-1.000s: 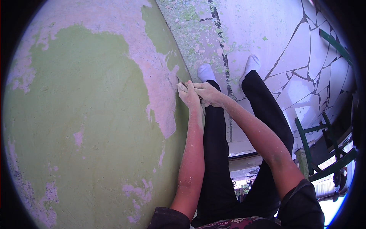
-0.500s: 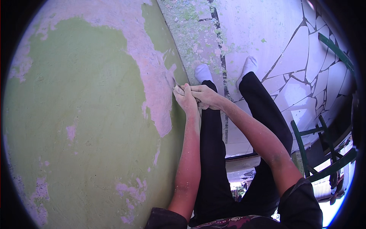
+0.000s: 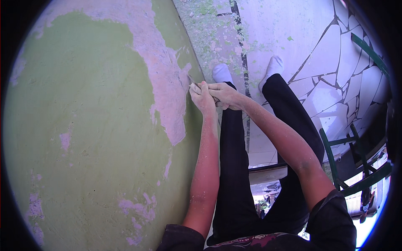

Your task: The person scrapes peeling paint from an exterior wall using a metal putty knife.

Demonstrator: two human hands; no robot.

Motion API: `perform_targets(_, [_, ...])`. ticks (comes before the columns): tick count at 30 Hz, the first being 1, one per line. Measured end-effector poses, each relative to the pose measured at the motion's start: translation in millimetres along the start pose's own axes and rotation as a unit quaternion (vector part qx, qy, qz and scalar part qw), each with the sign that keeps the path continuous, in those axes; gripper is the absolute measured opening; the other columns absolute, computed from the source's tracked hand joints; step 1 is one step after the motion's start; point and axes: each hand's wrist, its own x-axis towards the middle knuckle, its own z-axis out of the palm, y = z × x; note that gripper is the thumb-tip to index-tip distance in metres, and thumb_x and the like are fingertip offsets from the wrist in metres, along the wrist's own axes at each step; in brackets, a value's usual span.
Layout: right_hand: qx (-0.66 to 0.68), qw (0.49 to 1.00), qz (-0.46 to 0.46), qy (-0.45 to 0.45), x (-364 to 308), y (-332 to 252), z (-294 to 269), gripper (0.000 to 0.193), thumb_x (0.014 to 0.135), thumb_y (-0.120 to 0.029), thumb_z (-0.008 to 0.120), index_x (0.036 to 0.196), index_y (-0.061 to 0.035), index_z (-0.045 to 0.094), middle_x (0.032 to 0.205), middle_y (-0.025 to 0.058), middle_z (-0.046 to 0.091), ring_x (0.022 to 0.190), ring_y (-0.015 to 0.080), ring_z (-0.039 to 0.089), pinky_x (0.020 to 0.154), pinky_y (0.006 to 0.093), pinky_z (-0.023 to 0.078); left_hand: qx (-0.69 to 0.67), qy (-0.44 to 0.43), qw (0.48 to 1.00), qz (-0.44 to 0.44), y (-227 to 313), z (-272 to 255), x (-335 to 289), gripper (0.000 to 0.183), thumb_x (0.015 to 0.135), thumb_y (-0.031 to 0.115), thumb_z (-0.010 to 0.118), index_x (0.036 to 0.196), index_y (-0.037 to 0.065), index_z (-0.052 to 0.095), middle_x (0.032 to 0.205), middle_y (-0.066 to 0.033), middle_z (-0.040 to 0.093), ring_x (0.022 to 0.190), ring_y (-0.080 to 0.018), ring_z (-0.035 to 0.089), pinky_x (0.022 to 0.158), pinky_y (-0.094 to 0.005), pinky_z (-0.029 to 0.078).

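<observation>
A green painted wall (image 3: 96, 92) fills the left side, with its paint gone in a long pinkish bare patch (image 3: 167, 96). Against the right edge of that patch rests the thin blade of a scraper (image 3: 191, 78). My left hand (image 3: 202, 98) is closed around the scraper near its blade, fingers dusty. My right hand (image 3: 226, 95) is closed too, just behind and overlapping the left, on the handle end. Most of the handle is hidden by the fingers.
Green and pink paint flakes (image 3: 205, 37) litter the floor along the wall's base. My socked feet (image 3: 222, 73) stand on pale floor of irregular tile pieces (image 3: 322, 54). Dark green furniture legs (image 3: 331, 154) stand at the right, and another green bar (image 3: 368, 52) lies farther up.
Both hands and the scraper have shifted slightly farther along the wall, away from me. The whole view has also moved a little. The grip looks the same.
</observation>
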Motion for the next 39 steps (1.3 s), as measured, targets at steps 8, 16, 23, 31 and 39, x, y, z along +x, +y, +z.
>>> perform_targets(8, [-0.027, 1.000, 0.007, 0.012, 13, -7, -6, 0.025, 0.100, -0.033, 0.053, 0.106, -0.0123, 0.065, 0.069, -0.0060, 0.044, 0.048, 0.0039, 0.033, 0.041, 0.0227, 0.025, 0.015, 0.008, 1.000, -0.010, -3, 8, 13, 0.020, 0.093, 0.015, 0.060, 0.105, 0.002, 0.051, 0.096, -0.0067, 0.055, 0.084, -0.0157, 0.057, 0.071, -0.0311, 0.048])
perform_targets(16, [-0.049, 0.999, 0.003, 0.005, 37, -9, -24, 0.026, 0.100, -0.034, 0.052, 0.111, -0.0152, 0.065, 0.070, -0.0058, 0.047, 0.050, 0.0034, 0.034, 0.040, 0.0212, 0.024, -0.023, 0.014, 1.000, -0.011, -8, 17, 31, 0.019, 0.094, 0.015, 0.057, 0.103, 0.000, 0.050, 0.094, -0.0088, 0.055, 0.081, -0.0161, 0.057, 0.066, -0.0306, 0.048])
perform_targets(23, [-0.001, 0.998, 0.049, -0.039, 1, -12, -26, 0.024, 0.100, -0.033, 0.052, 0.111, -0.0154, 0.065, 0.070, -0.0067, 0.046, 0.049, 0.0032, 0.034, 0.040, 0.0216, 0.024, -0.054, 0.048, 0.996, -0.054, 16, 26, -14, 0.022, 0.092, 0.013, 0.060, 0.106, 0.002, 0.048, 0.094, -0.0076, 0.054, 0.082, -0.0160, 0.058, 0.065, -0.0305, 0.049])
perform_targets(31, [-0.020, 1.000, -0.009, 0.010, 31, -3, -31, 0.026, 0.100, -0.032, 0.052, 0.114, -0.0144, 0.064, 0.070, -0.0069, 0.045, 0.048, 0.0035, 0.032, 0.040, 0.0222, 0.024, 0.012, 0.046, 0.999, 0.020, -9, 32, 20, 0.023, 0.092, 0.013, 0.060, 0.107, -0.001, 0.047, 0.098, -0.0103, 0.055, 0.086, -0.0186, 0.059, 0.074, -0.0318, 0.049])
perform_targets(39, [-0.045, 0.999, 0.007, -0.014, 14, -4, -22, 0.032, 0.100, -0.031, 0.053, 0.126, -0.0162, 0.062, 0.070, -0.0062, 0.045, 0.049, 0.0036, 0.034, 0.041, 0.0214, 0.026, 0.017, 0.046, 0.999, 0.006, -7, 22, 7, 0.023, 0.092, 0.015, 0.060, 0.104, -0.001, 0.050, 0.095, -0.0098, 0.055, 0.087, -0.0193, 0.058, 0.074, -0.0341, 0.048])
